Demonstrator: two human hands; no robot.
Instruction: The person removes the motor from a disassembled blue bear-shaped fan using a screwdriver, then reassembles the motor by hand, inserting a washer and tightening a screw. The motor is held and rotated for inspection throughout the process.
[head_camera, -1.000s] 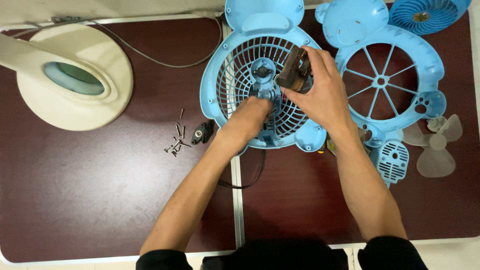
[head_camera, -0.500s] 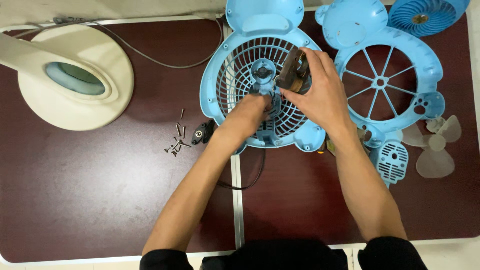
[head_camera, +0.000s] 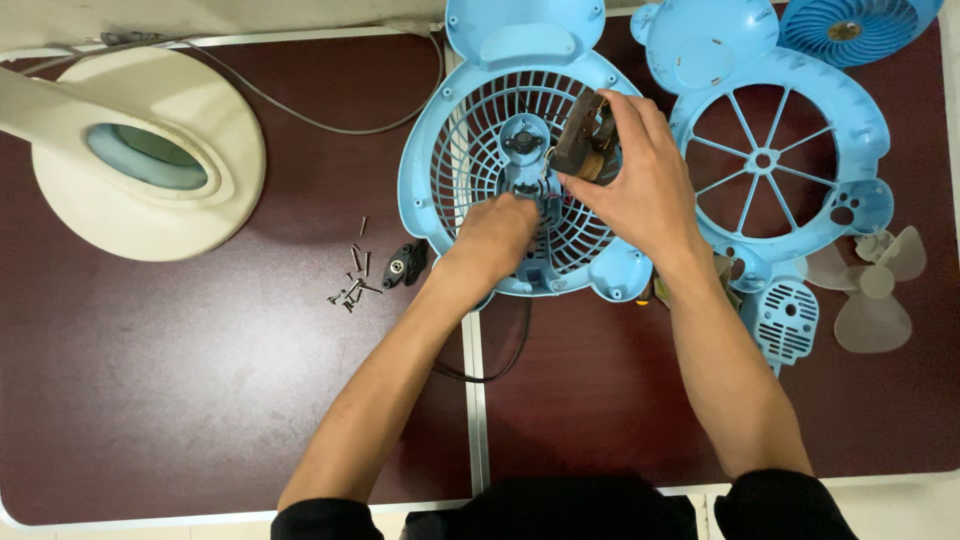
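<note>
Bright, even light from above, with only small soft shadows under the arms. Pale shine on the dark table (head_camera: 180, 400), mostly at the left. Sharp in the middle, a little soft and bent near the edges, like the cream lamp (head_camera: 150, 150) at the left.

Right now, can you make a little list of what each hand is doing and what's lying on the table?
Left hand: resting on the blue fan grille, fingers curled near its hub
Right hand: holding a small brown motor over the grille
Screws: loose pile left of the grille
Second blue grille: to the right
Clear fan blade: far right
Cream lamp: top left
Table: dark red
</note>
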